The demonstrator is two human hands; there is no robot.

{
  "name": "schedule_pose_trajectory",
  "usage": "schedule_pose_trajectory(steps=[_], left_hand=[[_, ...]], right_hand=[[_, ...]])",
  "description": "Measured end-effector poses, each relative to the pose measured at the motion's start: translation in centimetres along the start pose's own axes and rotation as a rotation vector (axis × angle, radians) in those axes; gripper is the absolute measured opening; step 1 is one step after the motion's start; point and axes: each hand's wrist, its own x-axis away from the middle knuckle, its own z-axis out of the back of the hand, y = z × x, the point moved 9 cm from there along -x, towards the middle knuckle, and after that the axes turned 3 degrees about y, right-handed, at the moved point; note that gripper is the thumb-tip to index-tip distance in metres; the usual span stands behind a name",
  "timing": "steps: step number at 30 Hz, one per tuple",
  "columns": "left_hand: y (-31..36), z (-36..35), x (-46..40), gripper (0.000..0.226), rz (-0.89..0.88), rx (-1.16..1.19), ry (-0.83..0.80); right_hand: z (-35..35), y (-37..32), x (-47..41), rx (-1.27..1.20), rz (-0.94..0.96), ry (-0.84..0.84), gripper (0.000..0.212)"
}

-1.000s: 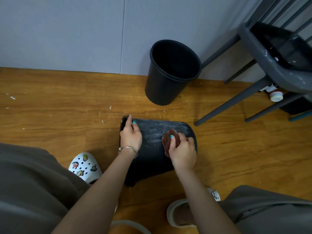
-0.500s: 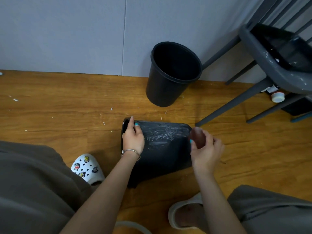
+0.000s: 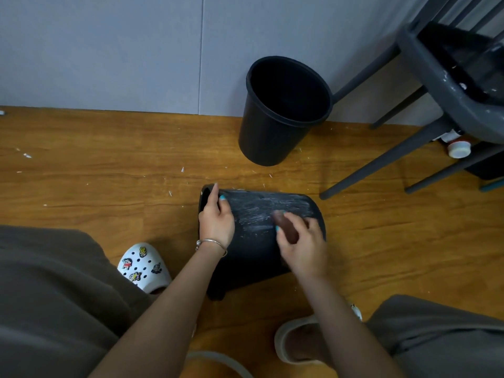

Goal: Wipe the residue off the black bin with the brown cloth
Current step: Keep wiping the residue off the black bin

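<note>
A black bin lies on its side on the wooden floor between my feet, its upper side streaked with white residue. My left hand grips the bin's left rim and steadies it. My right hand holds a small brown cloth bunched in its fingers and presses it on the streaked surface near the middle of the bin. The right hand is blurred by motion.
A second black bin stands upright against the grey wall. A dark grey chair stands at the right, its legs reaching onto the floor. A bottle with a white cap lies under it. White flakes dot the floor.
My right hand swung the cloth off the bin's right end half a second ago and has now come back left onto the streaked surface. The left hand stays on the rim.
</note>
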Motion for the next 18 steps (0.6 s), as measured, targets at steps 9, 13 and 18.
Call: schedule_pose_trajectory(steps=[9,13,18], left_hand=[[-0.2,0.1,-0.3,0.044,0.006,0.037,0.011],[0.0,0.3,0.5,0.044,0.000,0.097,0.016],[-0.5,0.5,0.2,0.043,0.009,0.092,0.035]], right_hand=[[-0.7,-4.3,2.3,-0.056,0.083,-0.028,0.040],[1.0,0.6,0.2,0.036,-0.107,0.001,0.039],[-1.1,-5.6,3.1,-0.018,-0.020,-0.013,0.040]])
